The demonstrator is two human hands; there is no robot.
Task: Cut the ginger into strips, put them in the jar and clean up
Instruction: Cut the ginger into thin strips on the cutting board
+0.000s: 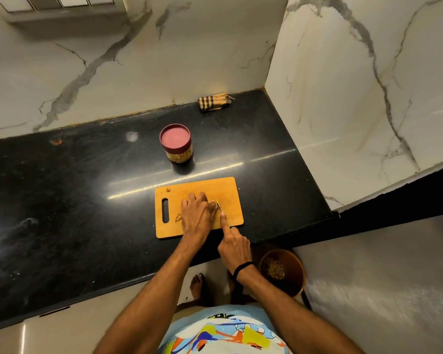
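A wooden cutting board lies on the black counter. My left hand rests on the board with curled fingers and pins a small yellow ginger piece at its fingertips. My right hand grips a knife, index finger stretched along the blade's back, the blade meeting the ginger. The knife itself is mostly hidden by the hand. A few ginger bits lie left of my left hand. A jar with a dark red lid stands behind the board.
A folded checked cloth lies at the counter's back by the marble wall. A brown bin holding scraps stands on the floor, right of my feet. The counter stretches to the left.
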